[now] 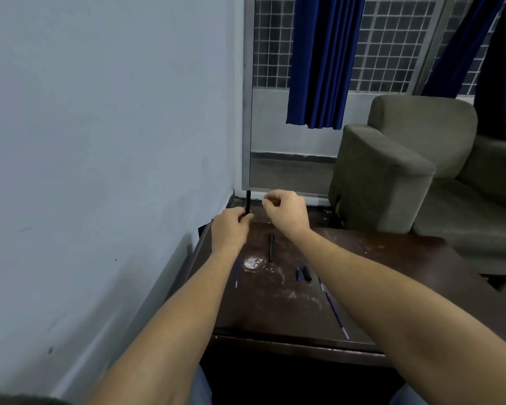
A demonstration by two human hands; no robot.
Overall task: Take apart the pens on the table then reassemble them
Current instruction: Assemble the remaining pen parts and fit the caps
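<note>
1. The left hand (231, 229) grips a black barrel (248, 201) upright above the table's (392, 258) far edge.
2. The right hand (285, 210) is curled just beside it; I cannot tell whether it pinches anything.
3. A second barrel (271, 247), two short parts (306, 273) and a refill (333, 309) lie on the table.

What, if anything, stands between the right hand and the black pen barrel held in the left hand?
Nothing visible does. The right hand is raised just beside the black pen barrel, which the left hand grips upright; only open air separates them.
</note>
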